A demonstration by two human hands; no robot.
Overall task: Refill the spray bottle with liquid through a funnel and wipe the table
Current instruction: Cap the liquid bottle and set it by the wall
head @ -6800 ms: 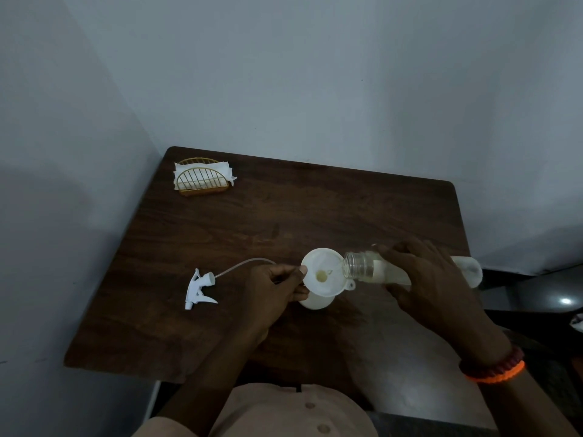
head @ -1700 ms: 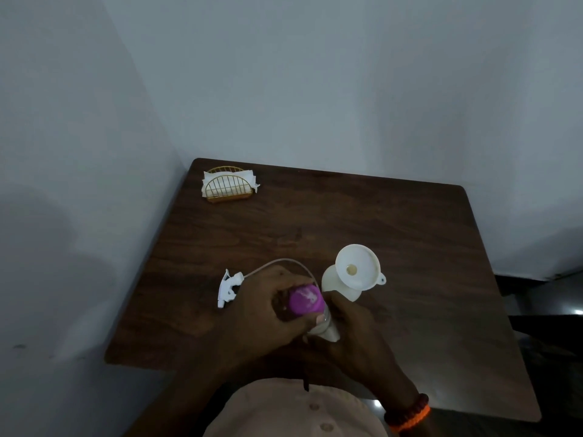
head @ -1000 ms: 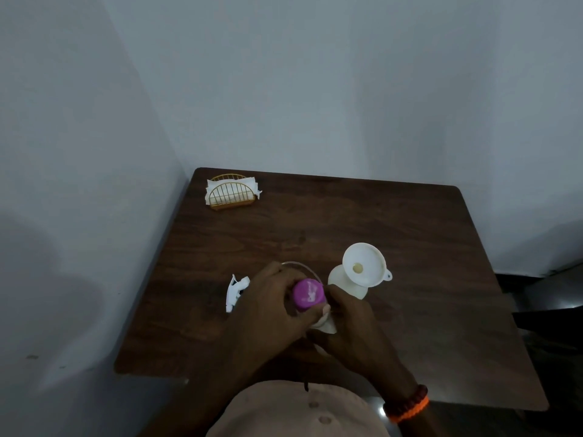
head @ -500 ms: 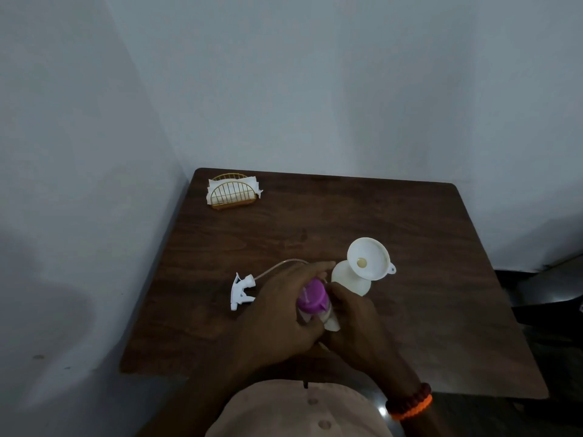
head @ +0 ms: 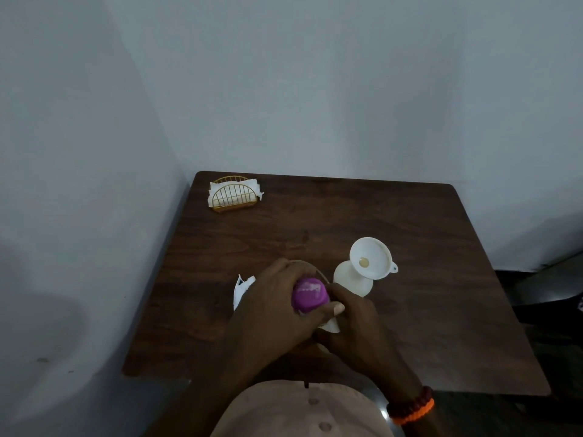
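Two-thirds of the job left, at a guess. Largest first: dark wooden table (head: 410, 310), dry as far as visible and showing no sign of wiping. Next, left hand (head: 271, 310) curled from the 9 o'clock side over the purple cap (head: 310, 294) of the refill bottle (head: 329, 325), thumb and fingertips pinching the cap rim, seemingly twisting it; whether tightening or loosening, impossible to tell from one glance. Right hand (head: 353, 323) wrapped around the same bottle from 4 o'clock, closed firmly on its pale body, most of that body hidden by the grip. White spray bottle (head: 351, 280) upright near the table's centre, just past the hands toward 1 o'clock, with the white funnel (head: 370, 258) seated in its neck and a little yellowish liquid showing in the throat; fill level not readable through the opaque wall. Wire napkin holder (head: 234, 197) stocked with white tissue far off at 11 o'clock, untouched. Smallest, the trigger sprayer head (head: 241, 290) lying flat at 9 o'clock, partly behind the left hand, its thin dip tube (head: 318, 272) arching behind the cap. Judged remaining: funnel out, sprayer head screwed on, tissue taken, table wiped.
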